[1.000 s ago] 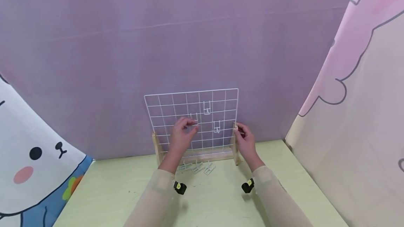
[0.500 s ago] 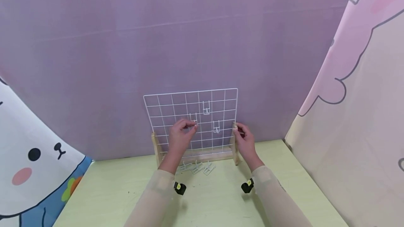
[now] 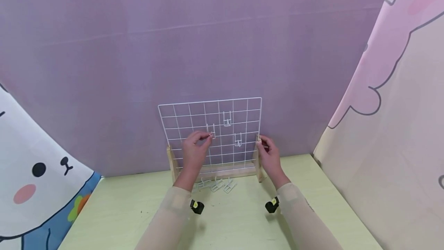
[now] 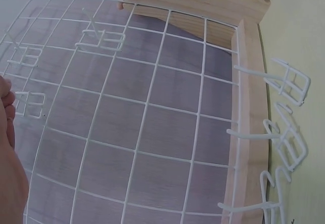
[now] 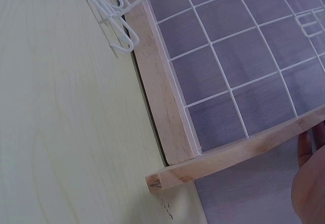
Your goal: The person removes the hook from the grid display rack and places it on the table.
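Observation:
A white wire grid panel (image 3: 222,153) stands upright in a wooden stand (image 3: 170,161). My left hand (image 3: 195,151) pinches a white wire hook (image 3: 213,131) at the grid's middle, between thumb and fingertips; in the left wrist view this hook (image 4: 31,104) lies against the bars. Two more hooks hang on the grid, an upper hook (image 3: 227,119) and a lower right hook (image 3: 237,140). With thumb in front and fingers behind, my right hand (image 3: 270,156) grips the top of the stand's right wooden upright (image 3: 259,165).
Several loose hooks, among them a right-hand hook (image 3: 229,185), lie on the pale table (image 3: 236,219) before the stand's base. Behind the grid hangs a purple cloth (image 3: 208,49). Cartoon-printed cloths flank both sides.
My left hand has shifted a little to the left, and the pinched hook has moved left along the grid with it. The right hand keeps its place on the upright.

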A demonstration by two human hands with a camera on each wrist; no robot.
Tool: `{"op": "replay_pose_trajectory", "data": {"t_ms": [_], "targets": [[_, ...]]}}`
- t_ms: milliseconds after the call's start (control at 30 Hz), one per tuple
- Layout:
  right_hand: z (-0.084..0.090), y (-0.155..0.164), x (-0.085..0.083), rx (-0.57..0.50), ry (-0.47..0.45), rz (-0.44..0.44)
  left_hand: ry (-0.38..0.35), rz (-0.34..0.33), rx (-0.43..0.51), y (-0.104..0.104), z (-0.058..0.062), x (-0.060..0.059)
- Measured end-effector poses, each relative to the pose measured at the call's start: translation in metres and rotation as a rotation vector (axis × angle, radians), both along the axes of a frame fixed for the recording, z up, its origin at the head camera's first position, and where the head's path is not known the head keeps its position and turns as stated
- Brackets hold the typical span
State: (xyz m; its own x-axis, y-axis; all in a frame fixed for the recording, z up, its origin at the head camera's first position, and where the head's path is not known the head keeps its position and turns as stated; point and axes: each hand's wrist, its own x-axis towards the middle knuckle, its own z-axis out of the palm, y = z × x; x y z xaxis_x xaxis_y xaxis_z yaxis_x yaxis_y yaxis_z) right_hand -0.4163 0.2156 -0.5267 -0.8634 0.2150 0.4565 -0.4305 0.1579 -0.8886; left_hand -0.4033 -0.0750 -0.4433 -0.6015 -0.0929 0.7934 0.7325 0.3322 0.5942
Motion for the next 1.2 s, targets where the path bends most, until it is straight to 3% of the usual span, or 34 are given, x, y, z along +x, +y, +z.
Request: {"op": "replay_pose_trajectory", "data": {"t_ms": [500, 900, 1200], "targets": [[0.005, 0.0, -0.001, -0.022, -0.091, 0.013, 0.057, 0.016, 0.013, -0.003, 0.01, 0.003], [0.0, 0.001, 0.0, -0.015, -0.006, 0.007, 0.028, 0.001, -0.004, -0.004, 0.013, 0.008], [0.001, 0.0, 0.001, 0.002, 0.0, -0.003, 0.031, -0.036, -0.006, -0.003, 0.009, 0.008]]}}
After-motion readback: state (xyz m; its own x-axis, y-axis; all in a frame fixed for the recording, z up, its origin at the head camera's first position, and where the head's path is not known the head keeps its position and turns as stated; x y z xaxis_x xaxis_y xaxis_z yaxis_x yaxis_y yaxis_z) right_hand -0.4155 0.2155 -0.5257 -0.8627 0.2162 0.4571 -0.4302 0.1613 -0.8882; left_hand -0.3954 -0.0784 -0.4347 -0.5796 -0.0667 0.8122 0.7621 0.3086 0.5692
